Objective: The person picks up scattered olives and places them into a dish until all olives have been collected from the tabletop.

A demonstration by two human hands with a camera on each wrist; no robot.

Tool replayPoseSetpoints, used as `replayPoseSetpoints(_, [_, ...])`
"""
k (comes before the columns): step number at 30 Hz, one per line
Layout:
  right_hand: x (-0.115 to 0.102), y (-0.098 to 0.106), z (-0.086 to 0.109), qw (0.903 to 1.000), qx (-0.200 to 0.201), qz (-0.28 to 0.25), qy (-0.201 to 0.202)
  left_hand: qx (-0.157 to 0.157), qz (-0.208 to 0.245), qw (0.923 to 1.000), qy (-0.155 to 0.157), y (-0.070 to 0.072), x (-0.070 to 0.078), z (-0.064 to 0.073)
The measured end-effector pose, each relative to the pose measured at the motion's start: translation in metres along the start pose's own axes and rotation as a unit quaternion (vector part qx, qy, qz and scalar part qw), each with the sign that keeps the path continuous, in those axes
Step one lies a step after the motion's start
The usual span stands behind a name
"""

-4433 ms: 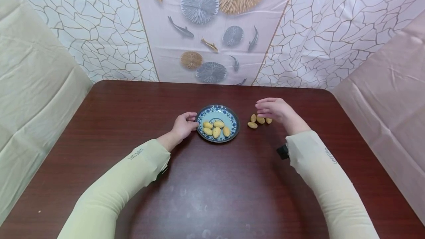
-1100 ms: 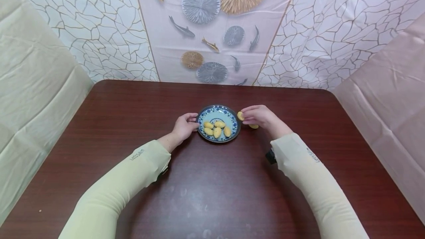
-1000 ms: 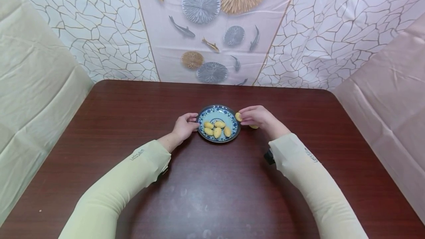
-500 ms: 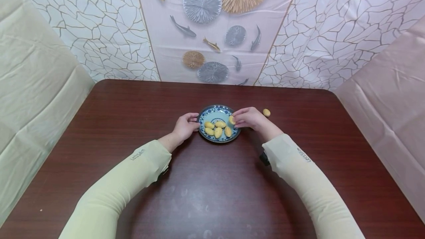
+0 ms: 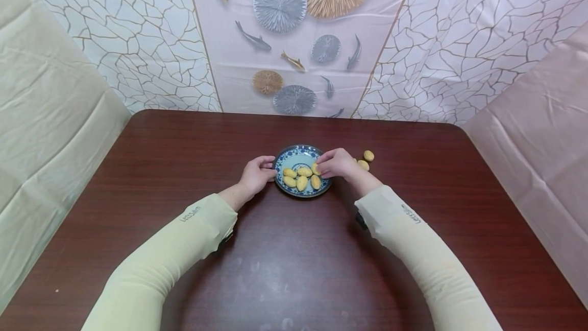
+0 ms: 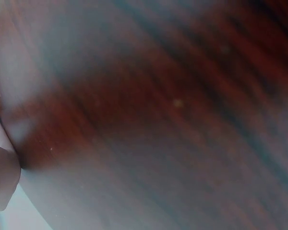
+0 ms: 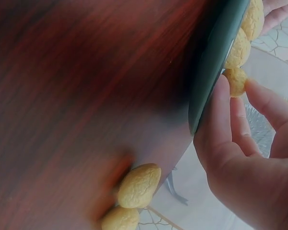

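In the head view, a round plate point(image 5: 296, 150) with a blue patterned rim carries several small yellow oval fruits point(image 5: 301, 183) with wrinkled skins. At the plate's left rim, my left hand point(image 5: 252, 175) holds the edge with thumb and fingers; in the left wrist view only part of that hand point(image 6: 4, 175) shows. My right hand point(image 5: 341, 163) reaches over the right rim and pinches one yellow fruit point(image 5: 316, 168). The right wrist view shows this fruit point(image 7: 235, 82) between thumb and fingertips, close against others on the plate.
Several more yellow fruits point(image 5: 369, 156) lie on the dark wooden table point(image 5: 275, 249) right of the plate, partly hidden behind my right hand. Patterned cloth hangings point(image 5: 294, 29) stand behind the table's far edge, with plain cloth on both sides.
My right hand has carried the pinched fruit leftward from the table onto the plate's right side, uncovering fruits behind it. My left hand stays at the left rim.
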State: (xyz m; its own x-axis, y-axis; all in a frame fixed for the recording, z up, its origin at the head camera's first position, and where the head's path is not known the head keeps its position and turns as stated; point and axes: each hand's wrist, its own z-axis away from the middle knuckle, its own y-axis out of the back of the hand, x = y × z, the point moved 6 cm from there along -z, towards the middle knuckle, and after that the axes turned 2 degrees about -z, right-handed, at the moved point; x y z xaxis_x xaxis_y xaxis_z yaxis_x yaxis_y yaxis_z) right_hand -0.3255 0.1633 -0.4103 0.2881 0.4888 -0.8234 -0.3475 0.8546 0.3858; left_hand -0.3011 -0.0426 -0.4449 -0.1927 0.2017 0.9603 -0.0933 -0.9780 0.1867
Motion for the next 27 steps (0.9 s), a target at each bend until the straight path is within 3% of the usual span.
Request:
replayPoseSetpoints(16, [-0.002, -0.001, -0.001, 0.9998, -0.018, 0.008, -0.009, -0.004, -0.008, 1.0000, 0.001, 0.000, 0.002, 0.000])
replayPoseSetpoints(27, [-0.006, 0.016, 0.003, 0.9999, -0.008, 0.014, -0.002, -0.003, -0.008, 1.0000, 0.000, 0.000, 0.000, 0.000])
